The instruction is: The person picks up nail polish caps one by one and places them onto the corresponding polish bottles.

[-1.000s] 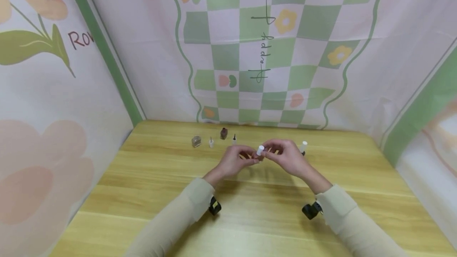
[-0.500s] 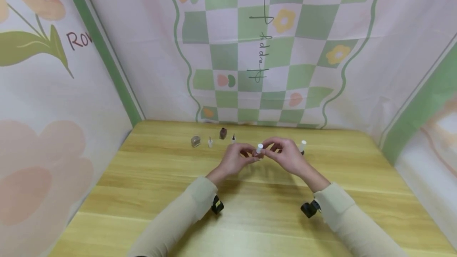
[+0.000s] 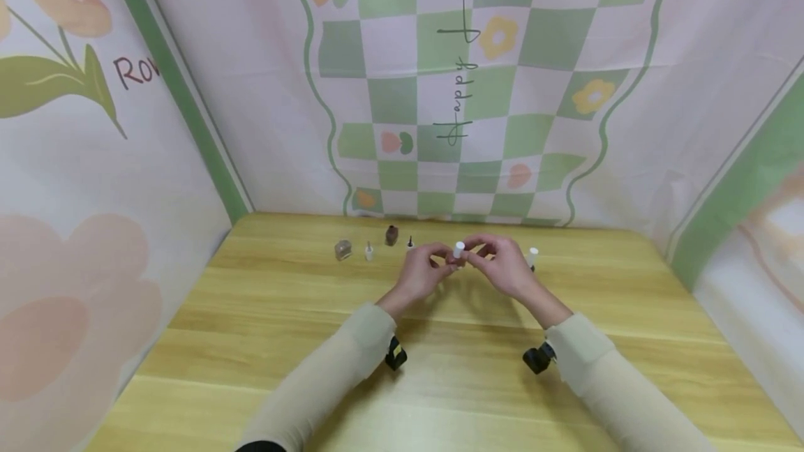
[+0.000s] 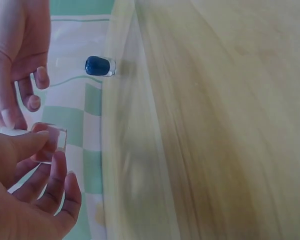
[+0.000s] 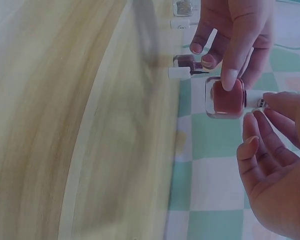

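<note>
My left hand pinches a square glass nail polish bottle with reddish-pink polish inside, held up above the table. A white cap sits on the bottle's neck. The thumb and fingers of my right hand pinch that cap. In the right wrist view the bottle lies sideways between both hands, cap toward the right hand. In the head view the fingers cover most of the bottle, and the white cap shows between the two hands.
On the table behind my left hand stand a clear bottle, a white brush cap, an uncapped dark purple bottle and a dark-bristled brush cap. Beyond my right hand is a dark blue bottle. A patterned curtain hangs behind.
Both hands have moved slightly up and away from me, with the bottle and cap between them. The bottles and brush caps on the table stay put.
</note>
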{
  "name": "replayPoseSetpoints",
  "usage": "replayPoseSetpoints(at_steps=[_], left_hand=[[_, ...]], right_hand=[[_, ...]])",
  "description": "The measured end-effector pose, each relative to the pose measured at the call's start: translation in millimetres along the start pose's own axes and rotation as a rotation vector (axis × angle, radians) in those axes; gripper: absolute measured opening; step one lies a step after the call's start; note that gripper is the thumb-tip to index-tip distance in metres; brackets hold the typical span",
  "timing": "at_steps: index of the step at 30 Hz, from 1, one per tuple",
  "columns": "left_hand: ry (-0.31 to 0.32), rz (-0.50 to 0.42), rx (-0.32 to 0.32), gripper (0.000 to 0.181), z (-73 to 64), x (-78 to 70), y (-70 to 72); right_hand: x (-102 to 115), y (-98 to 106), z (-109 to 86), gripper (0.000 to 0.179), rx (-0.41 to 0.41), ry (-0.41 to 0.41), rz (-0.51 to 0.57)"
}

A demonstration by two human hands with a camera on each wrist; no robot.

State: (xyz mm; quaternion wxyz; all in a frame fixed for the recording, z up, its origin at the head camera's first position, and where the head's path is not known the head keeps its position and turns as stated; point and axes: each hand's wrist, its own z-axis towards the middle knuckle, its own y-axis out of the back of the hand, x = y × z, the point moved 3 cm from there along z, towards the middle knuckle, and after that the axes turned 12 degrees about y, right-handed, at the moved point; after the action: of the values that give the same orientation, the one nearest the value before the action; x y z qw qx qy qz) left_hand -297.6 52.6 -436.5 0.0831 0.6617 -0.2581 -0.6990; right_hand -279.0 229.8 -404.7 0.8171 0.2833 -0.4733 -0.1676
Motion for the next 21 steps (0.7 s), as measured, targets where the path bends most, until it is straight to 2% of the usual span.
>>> replayPoseSetpoints(at_steps=[8, 15, 21], left_hand=[[-0.001, -0.009, -0.018, 0.007, 9.5, -1.8, -7.3], [0.031, -0.039, -0.004, 0.01, 15.5, -1.1, -12.0], [0.045, -0.023, -0.013, 0.01, 22.0, -0.2, -15.0]], right_hand=[[-7.0, -1.3, 5.5, 0.021, -0.034, -0.03, 0.013], [-14.6, -3.3, 9.5, 0.022, -0.057, -0.051, 0.015], [-21.1, -4.9, 11.4, 0.023, -0.074, -0.066, 0.018]])
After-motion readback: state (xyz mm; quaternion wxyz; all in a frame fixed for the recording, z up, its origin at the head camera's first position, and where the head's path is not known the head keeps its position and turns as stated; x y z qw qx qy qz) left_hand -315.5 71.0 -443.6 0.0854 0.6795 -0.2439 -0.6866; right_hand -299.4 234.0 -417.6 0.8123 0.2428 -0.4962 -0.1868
